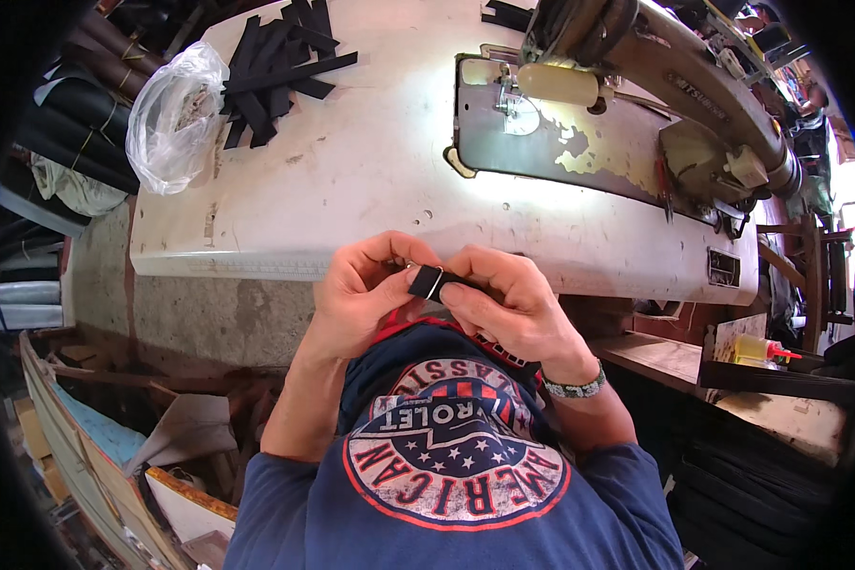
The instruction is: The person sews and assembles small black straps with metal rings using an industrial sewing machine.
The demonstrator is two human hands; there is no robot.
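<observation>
Close in front of my body, just off the table's near edge, a short black webbing strap [426, 281] passes through a thin silver metal ring [435, 285]. My left hand [363, 285] pinches the strap's left end, beside the ring, between thumb and fingers. Thumb and fingers of my right hand [508, 302] are closed on the strap to the right of the ring. The two hands almost touch. Part of the strap and ring is hidden behind my fingers.
Beyond my hands stands a white worktable [370, 142] with a sewing machine [674, 85] at its right. A pile of black strips [275, 71] and a clear plastic bag [176, 119] lie at the far left. An oil bottle [755, 350] sits at the right.
</observation>
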